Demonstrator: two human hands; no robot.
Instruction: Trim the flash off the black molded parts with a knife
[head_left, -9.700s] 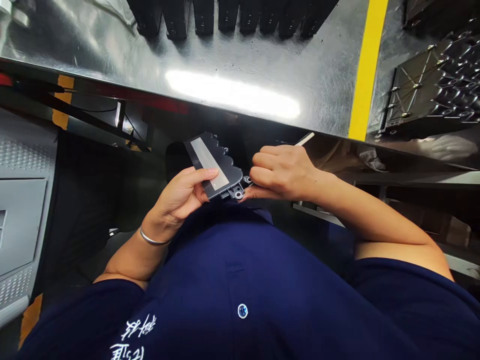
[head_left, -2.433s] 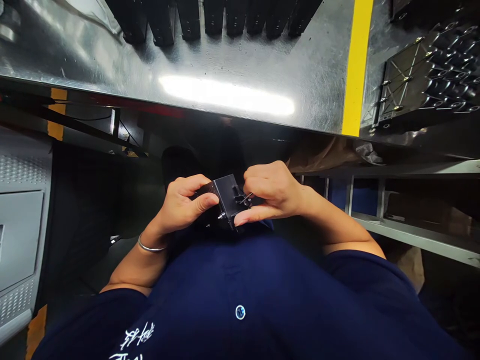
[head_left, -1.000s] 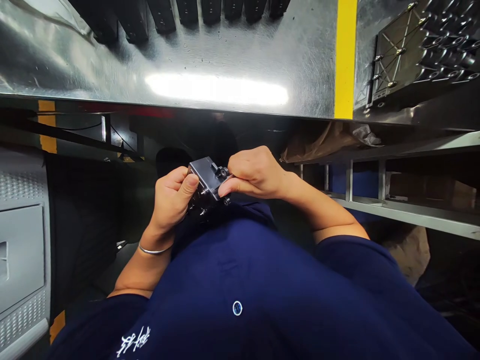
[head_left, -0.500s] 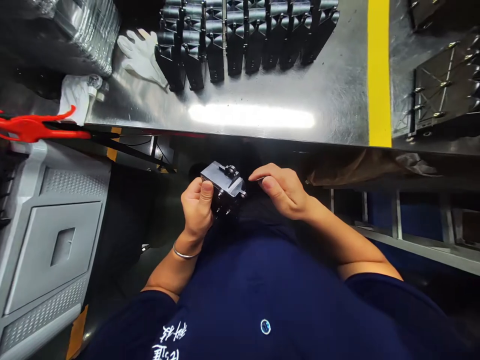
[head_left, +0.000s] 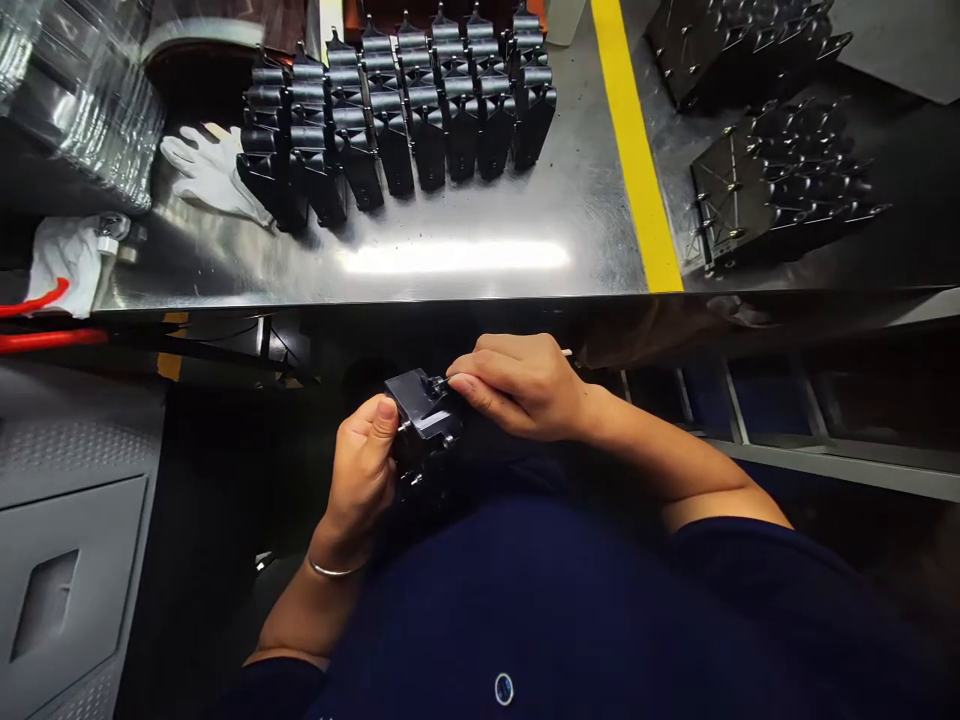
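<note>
My left hand (head_left: 363, 452) is closed round one end of a black moulded plastic part (head_left: 420, 400), thumb on its edge. The part is held in front of my body, below the bench edge, its smooth flat face tilted up; its lower side is lost in shadow. My right hand (head_left: 517, 385) pinches a thin tool, mostly hidden by the fingers. The tool's pale rear end (head_left: 567, 352) sticks out behind the knuckles. At the front, my right fingertips are right beside the small raised fitting on the part; whether the tool's tip touches it I cannot tell.
Rows of similar black parts (head_left: 390, 125) stand on the metal bench (head_left: 465, 225). A white glove (head_left: 206, 165) lies left of them, near stacked clear plastic trays (head_left: 90, 110). Right of the yellow tape (head_left: 637, 140) are more black parts (head_left: 787, 190). Red-handled pliers (head_left: 52, 342) jut in at left.
My right hand has come in from the right, up to the part's raised fitting, with its fingers closed more tightly. The part's face has turned slightly. The whole view has shifted.
</note>
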